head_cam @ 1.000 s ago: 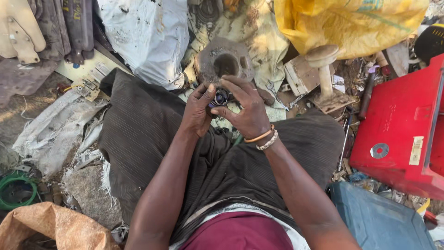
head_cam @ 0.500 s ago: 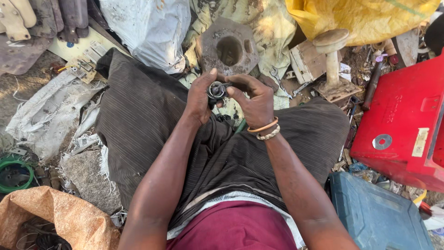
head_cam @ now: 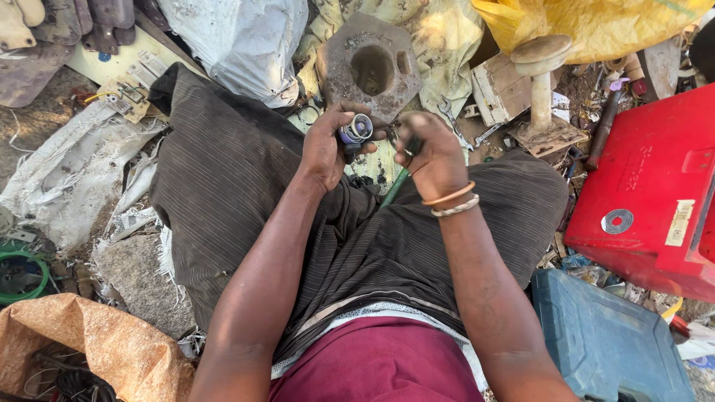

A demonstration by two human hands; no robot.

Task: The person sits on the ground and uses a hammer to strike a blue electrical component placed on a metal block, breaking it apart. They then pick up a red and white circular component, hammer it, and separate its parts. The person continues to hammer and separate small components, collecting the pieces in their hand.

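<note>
Left hand [head_cam: 325, 149] clamped around a small metal ring part [head_cam: 356, 129], fingers curled tight on it, just above centre frame. Right hand [head_cam: 434, 158] fisted on a green-handled tool [head_cam: 395, 186], shaft running down-left under my palm; tip hidden, can't tell if it touches the ring. Both over my lap. Rusty plate [head_cam: 370, 65] with a hole sits just above the hands. Red case [head_cam: 655, 186] at right edge, blue case [head_cam: 607, 342] lower right.
</note>
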